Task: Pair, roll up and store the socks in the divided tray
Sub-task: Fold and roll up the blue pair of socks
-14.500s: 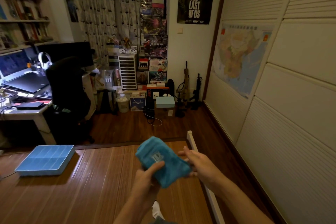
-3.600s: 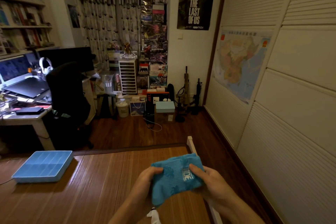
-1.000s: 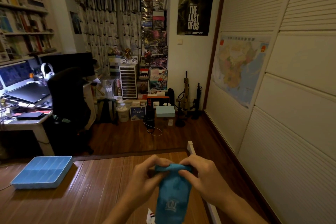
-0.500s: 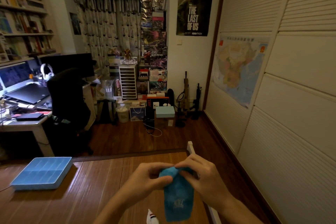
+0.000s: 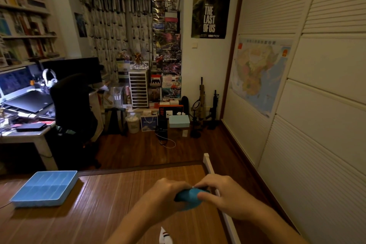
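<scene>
Blue sock [image 5: 189, 197], bunched into a small bundle, sits between both hands above the wooden mat [image 5: 111, 200], near its right edge. Left hand [image 5: 168, 192] curls round the bundle's left side; right hand [image 5: 219, 194] pinches it from the right, thumb on the front and fingers [image 5: 206, 183] arched over the top. Fingertips of the two hands meet above the sock. Well apart to the left, the blue tray [image 5: 44, 188] lies flat on the mat's far left corner, its dividers visible. A white sock [image 5: 165, 236] with dark stripes pokes up at the bottom edge, below the hands.
</scene>
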Motion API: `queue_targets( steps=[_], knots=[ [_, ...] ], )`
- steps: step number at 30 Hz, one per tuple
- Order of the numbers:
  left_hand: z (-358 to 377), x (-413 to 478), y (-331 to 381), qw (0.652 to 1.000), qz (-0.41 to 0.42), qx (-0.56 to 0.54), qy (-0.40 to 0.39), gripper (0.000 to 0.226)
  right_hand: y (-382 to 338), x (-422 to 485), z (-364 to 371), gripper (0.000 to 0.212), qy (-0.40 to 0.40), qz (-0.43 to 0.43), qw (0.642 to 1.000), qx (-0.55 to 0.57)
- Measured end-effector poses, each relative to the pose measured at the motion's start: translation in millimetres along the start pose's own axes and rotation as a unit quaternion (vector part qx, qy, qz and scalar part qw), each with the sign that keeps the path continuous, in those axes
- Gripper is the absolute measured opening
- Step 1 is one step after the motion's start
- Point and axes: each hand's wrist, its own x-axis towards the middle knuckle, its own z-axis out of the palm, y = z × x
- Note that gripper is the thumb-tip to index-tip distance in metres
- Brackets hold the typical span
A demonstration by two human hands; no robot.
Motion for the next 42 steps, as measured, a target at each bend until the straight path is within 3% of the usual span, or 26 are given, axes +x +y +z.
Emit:
queue_targets(
  steps=[4,10,15,19,21,28,33,38,42],
  knots=[
    [5,3,-1,1.0,0.015,0.014,0.017,0.038,1,0,-5,0.035,-0.053,-0.031,0.994,-0.094],
    [-2,5,0,0.995,-0.007,-0.092,-0.029,0.037,4,-1,7,0.034,0.007,-0.098,0.98,-0.173],
    [-12,4,2,0.97,-0.03,-0.208,-0.121,0.029,0,-4,14,0.03,0.056,-0.175,0.949,-0.256],
    [-11,1,-1,0.967,-0.046,-0.223,-0.116,0.035,-2,-6,15,0.032,0.071,-0.203,0.932,-0.292],
    [-9,0,-1,0.975,-0.045,-0.195,-0.098,0.033,-2,-4,15,0.033,0.067,-0.197,0.93,-0.304],
    [-5,2,3,0.998,-0.004,-0.03,-0.057,0.037,-4,2,15,0.041,-0.005,-0.114,0.972,-0.206],
    [-12,3,5,0.988,-0.031,-0.129,-0.083,0.036,2,-1,19,0.03,0.037,-0.166,0.936,-0.308],
    [-14,2,1,0.972,-0.036,-0.213,-0.091,0.035,-3,-6,24,0.034,0.062,-0.188,0.917,-0.346],
    [-7,0,1,0.98,-0.033,-0.189,-0.051,0.034,-8,-3,19,0.045,0.015,-0.096,0.971,-0.22]
  ],
)
